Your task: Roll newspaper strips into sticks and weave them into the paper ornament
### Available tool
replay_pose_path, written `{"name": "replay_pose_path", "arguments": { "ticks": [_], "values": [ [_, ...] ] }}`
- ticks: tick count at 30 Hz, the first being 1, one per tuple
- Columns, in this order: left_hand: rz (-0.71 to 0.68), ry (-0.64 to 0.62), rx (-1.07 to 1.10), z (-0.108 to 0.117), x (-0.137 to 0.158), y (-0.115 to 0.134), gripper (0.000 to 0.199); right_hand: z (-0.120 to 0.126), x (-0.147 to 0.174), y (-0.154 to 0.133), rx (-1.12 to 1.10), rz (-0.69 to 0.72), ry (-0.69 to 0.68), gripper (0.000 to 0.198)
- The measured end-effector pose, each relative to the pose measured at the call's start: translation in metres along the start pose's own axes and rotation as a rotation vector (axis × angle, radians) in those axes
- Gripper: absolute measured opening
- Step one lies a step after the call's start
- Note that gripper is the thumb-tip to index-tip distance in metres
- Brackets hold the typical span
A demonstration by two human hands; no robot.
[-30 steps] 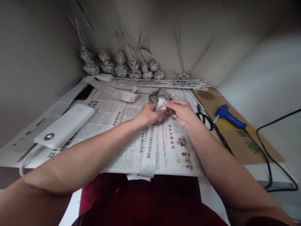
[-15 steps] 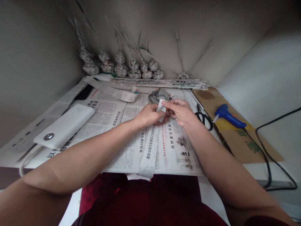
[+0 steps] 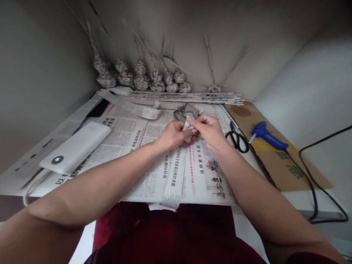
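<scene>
A strip of newspaper [image 3: 188, 125] is pinched between my two hands above the newspaper-covered table. My left hand [image 3: 176, 134] closes on its left side, thumb on top. From the other side, my right hand [image 3: 207, 130] grips the upper end between thumb and fingers. The fingertips of both hands nearly meet, and part of the strip is hidden by them. Below my hands a long newspaper strip [image 3: 174, 183] runs down and hangs over the table's front edge; whether it joins the held piece I cannot tell. Just behind the hands lies a crumpled grey cloth [image 3: 187, 111].
Black-handled scissors [image 3: 238, 142] and a blue glue gun [image 3: 268, 136] on cardboard [image 3: 298, 172] lie at the right, with a black cord. A white power bank [image 3: 75, 146] rests at the left. Rolled paper sticks [image 3: 189, 97] and several woven paper gourds [image 3: 141, 75] line the back.
My right hand has shifted slightly left and turned, bringing its fingers closer to the left hand. Less of the strip's printed face shows. My left hand stays nearly in place.
</scene>
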State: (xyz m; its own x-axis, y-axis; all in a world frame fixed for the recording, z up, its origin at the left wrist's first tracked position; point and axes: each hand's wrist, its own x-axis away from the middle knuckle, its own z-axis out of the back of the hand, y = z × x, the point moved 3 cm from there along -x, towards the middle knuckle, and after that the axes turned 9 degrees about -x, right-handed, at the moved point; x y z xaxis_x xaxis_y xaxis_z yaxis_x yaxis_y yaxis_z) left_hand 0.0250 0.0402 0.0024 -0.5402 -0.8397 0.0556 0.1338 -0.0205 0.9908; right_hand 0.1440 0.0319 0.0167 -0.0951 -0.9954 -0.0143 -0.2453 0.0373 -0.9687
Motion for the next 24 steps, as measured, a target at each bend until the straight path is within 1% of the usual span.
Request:
{"name": "replay_pose_path", "arguments": {
  "ticks": [2,5,7,11,17,24],
  "values": [
    [0.018,-0.002,0.034,0.0014,-0.0013,-0.0013,0.024,0.0012,-0.0001,-0.002,0.023,-0.007,-0.04,0.037],
    [0.02,-0.006,0.094,0.004,-0.0031,-0.0032,0.026,0.0037,-0.0001,-0.006,0.087,-0.072,-0.165,0.033],
    [0.022,-0.018,0.117,0.005,-0.0037,-0.0041,0.026,0.006,-0.0001,-0.0082,0.116,-0.095,-0.21,0.031],
    [0.034,-0.039,0.072,0.0039,-0.003,-0.0039,0.026,0.0085,-0.0006,-0.0081,0.098,-0.094,-0.169,0.026],
    [0.01,-0.052,0.035,0.0001,-0.0037,-0.0052,0.027,0.0066,-0.0015,-0.0035,0.054,-0.093,-0.069,0.03],
    [-0.008,-0.069,0.007,-0.0011,-0.0022,-0.0045,0.026,0.0039,0.0004,-0.0018,0.072,-0.106,-0.041,0.035]
  ]
}}
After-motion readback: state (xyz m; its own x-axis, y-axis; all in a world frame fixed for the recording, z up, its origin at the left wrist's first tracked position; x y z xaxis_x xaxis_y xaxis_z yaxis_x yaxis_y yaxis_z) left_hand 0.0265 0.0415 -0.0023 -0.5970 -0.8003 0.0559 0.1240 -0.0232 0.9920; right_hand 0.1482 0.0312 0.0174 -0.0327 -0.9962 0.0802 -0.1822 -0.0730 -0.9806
